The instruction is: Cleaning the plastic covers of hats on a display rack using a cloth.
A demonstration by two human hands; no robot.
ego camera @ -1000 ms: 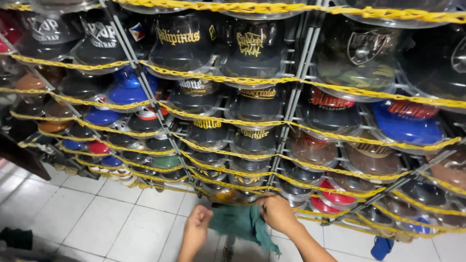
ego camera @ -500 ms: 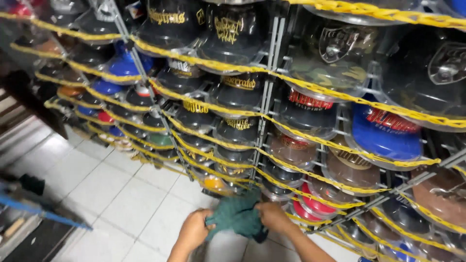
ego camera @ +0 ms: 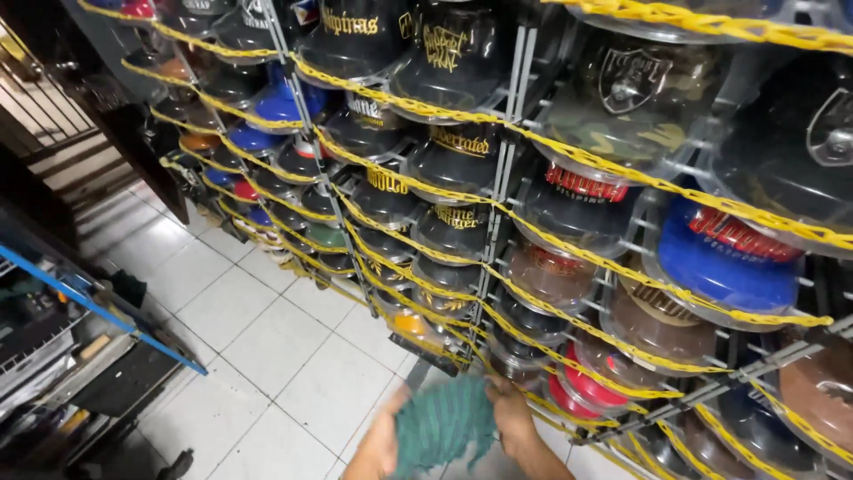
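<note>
**Bright overhead light, glare on the plastic, blur low in the frame**

Even indoor light falls from above onto the cap rack (ego camera: pixel 569 222). White glare streaks the clear plastic covers at the rack's upper right. Left of the rack the corner sinks into deep shadow, while the pale floor tiles (ego camera: pixel 267 347) below it reflect softly. Below the rack, the hands and green cloth (ego camera: pixel 442 427) are motion-blurred. The rack's lines bow toward the edges.

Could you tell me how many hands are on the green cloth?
2: the left hand grips the green cloth at its left edge, the right hand at its right; the fingers are partly hidden.
</note>
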